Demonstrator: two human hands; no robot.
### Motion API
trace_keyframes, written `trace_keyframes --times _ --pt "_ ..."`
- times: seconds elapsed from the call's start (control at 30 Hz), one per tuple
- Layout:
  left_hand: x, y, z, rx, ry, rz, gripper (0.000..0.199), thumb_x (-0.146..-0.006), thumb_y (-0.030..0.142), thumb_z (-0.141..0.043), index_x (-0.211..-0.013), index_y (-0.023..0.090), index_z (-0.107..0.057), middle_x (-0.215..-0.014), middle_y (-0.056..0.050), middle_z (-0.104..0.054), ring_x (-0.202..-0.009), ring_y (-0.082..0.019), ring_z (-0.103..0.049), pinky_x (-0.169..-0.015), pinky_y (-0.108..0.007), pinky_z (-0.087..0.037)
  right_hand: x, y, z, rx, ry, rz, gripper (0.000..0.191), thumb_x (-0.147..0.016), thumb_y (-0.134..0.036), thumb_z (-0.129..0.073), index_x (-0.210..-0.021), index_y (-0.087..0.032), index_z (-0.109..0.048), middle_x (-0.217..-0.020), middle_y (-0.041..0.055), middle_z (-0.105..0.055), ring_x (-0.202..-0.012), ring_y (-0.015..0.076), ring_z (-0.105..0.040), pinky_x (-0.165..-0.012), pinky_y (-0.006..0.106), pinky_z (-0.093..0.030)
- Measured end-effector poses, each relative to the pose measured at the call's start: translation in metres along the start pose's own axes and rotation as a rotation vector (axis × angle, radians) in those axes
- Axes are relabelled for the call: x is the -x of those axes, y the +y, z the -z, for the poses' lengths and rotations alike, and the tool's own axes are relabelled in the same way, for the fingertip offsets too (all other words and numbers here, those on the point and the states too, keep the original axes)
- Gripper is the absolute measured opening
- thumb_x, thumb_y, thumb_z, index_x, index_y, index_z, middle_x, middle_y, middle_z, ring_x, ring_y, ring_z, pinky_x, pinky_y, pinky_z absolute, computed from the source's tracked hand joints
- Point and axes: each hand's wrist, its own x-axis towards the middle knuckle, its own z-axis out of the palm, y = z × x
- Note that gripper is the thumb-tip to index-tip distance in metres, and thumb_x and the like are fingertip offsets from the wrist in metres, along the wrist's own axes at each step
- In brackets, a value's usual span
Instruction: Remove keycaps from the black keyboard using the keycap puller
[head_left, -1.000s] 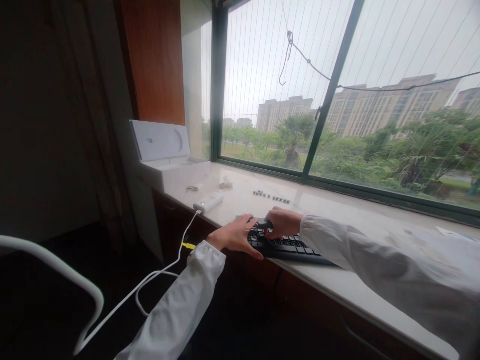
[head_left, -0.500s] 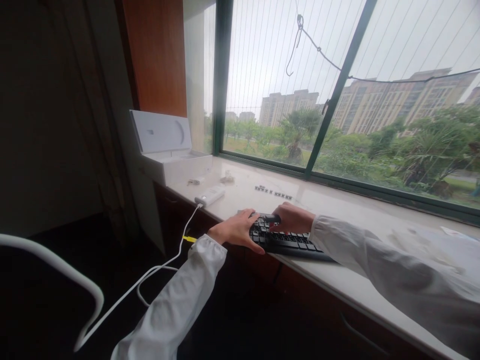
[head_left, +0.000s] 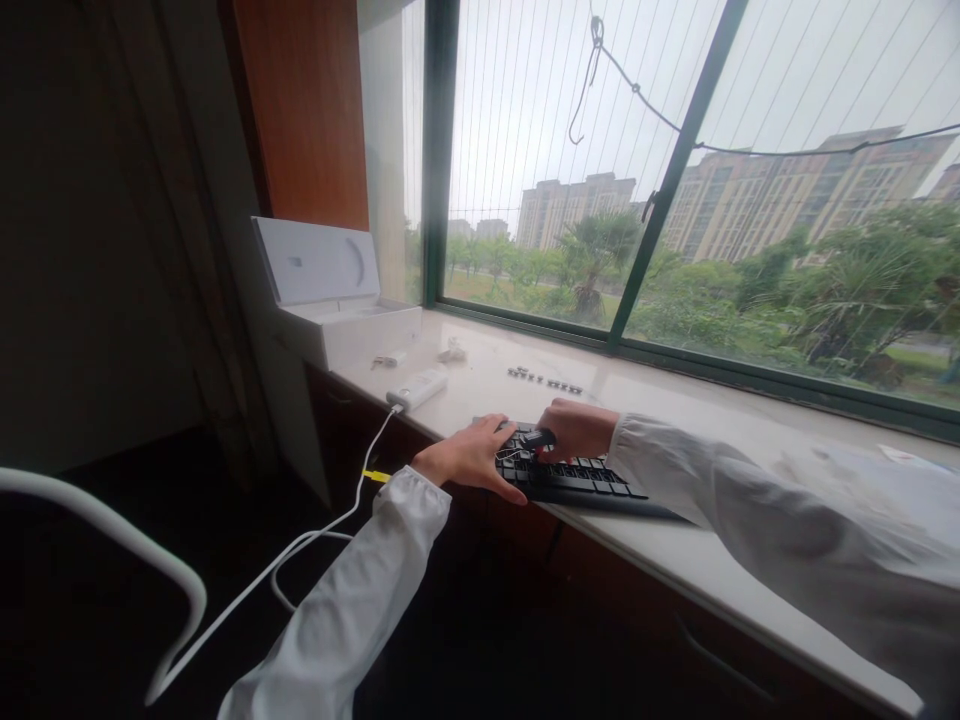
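Note:
A black keyboard (head_left: 581, 482) lies along the front edge of the white sill, some of its key places showing without caps. My left hand (head_left: 472, 457) spans its left end, thumb along the near side and fingers toward the far side, gripping it. In my closed right hand (head_left: 574, 430) is a keycap puller (head_left: 538, 438) with a black handle; its thin wire end points left over the keys, close to my left fingers. Whether the wire holds a cap I cannot tell. Behind the keyboard, several loose keycaps (head_left: 544, 380) stand in a row.
An open white box (head_left: 367, 335) stands at the sill's left end. Near it lie a white power strip (head_left: 417, 390) with a white cable (head_left: 352, 510), a small metal object (head_left: 385, 361) and a crumpled scrap (head_left: 452, 351). Papers (head_left: 874, 490) lie at right, below the window.
My right hand has shifted slightly left and turned, so the puller's handle and wire show more. My left hand stays on the keyboard's left end. The view has moved a little.

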Motion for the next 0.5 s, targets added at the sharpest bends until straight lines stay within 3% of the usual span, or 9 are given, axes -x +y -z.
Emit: trace_keyframes --times 0.3,0.5 --pt "-0.0003 -0.0039 -0.0027 0.011 0.025 -0.024 0.114 -0.055 0.077 -0.071 -0.148 0.03 -0.026 -0.154 -0.011 -0.025 -0.141 -0.037 -0.026 -0.114 -0.048 -0.029 -0.0098 -0.0035 0.0023 0.039 -0.032 0.02 0.02 -0.067 -0.027 -0.064 -0.076 -0.013 -0.075 -0.051 0.0022 -0.065 -0.053 0.0123 -0.058 -0.054 0.021 -0.039" --pt "-0.0012 -0.0032 -0.0009 0.012 -0.001 -0.015 0.112 -0.055 0.076 -0.071 -0.147 0.029 -0.028 -0.151 -0.012 -0.029 -0.139 -0.039 -0.028 -0.112 -0.049 -0.031 -0.005 -0.006 -0.0016 0.044 0.013 0.0 0.007 -0.068 -0.025 -0.065 -0.069 -0.021 -0.07 -0.048 0.0005 -0.062 -0.051 0.0136 -0.056 -0.053 0.025 -0.039"
